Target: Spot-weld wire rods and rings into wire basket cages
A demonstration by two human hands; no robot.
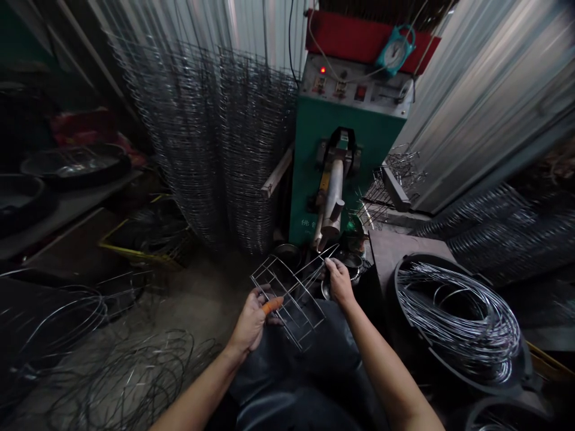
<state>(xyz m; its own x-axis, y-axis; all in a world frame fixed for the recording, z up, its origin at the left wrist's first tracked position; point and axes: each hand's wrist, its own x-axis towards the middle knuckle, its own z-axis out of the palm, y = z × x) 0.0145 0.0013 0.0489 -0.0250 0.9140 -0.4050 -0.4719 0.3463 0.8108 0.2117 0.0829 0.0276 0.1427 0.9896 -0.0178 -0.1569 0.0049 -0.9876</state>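
Above my lap, a small wire rack (294, 293) with crossing bars is held tilted between my hands. My left hand (254, 317), with an orange cover on its thumb, is closed on the rack's left side. My right hand (338, 280) pinches the wire at the rack's upper right, close below the tip of the welding machine's arm (333, 197). That arm juts out from the green machine (309, 137), whose red light is lit on the front panel.
Tall stacks of wire racks (251, 131) stand left of the machine. At right, a black tub (399, 299) holds wire rings (489, 317). Loose wires (135, 377) lie on the floor at lower left, near a yellow-edged crate (105, 242). A teal clock (395, 51) hangs on top.
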